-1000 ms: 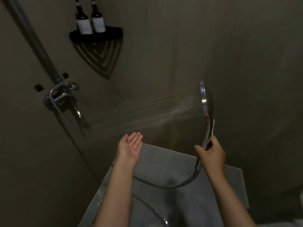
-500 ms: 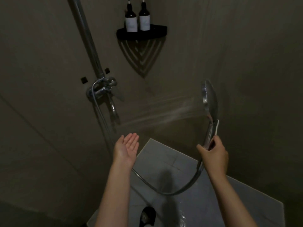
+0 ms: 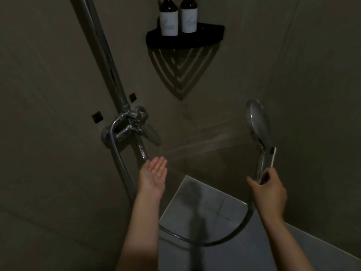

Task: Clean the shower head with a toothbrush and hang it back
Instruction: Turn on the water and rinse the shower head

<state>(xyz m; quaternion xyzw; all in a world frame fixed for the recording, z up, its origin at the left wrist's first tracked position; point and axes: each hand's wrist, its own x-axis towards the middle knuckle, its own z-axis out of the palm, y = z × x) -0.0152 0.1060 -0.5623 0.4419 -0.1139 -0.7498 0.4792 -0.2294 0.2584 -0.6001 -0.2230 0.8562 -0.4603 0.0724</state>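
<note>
Holding the shower head [image 3: 257,124] by its handle, the right hand [image 3: 270,190] has fingers and thumb curled round the lower shaft. The head stands upright in the air, well clear of the wall, with its face turned to the left. A pale strip [image 3: 273,156] lies along the handle's right side, just above the fingers; whether it is the toothbrush cannot be told. Spray [image 3: 207,141] leaves the face and streams leftward and slightly downward.

The left hand [image 3: 154,173] is spread palm up, fingers straight and side by side, wet and holding nothing. It sits just below the far end of the spray and just beside the tip of the spout [image 3: 143,153]. The spout hangs from a chrome mixer [image 3: 127,130] fixed to the wall, above which a riser pipe [image 3: 103,51] climbs out of view. A hose [image 3: 203,245] drops from the mixer's left side, passes behind the left forearm, loops low over the grey tiled floor [image 3: 220,200] and rises to the bottom of the handle. Two small dark squares [image 3: 97,116] sit on the wall, one on each side of the riser's base.

High in the corner, a black shelf [image 3: 211,34] carries two dark bottles [image 3: 169,18] with pale labels, upright and side by side toward its left edge. Its slatted shadow falls on the wall beneath.
</note>
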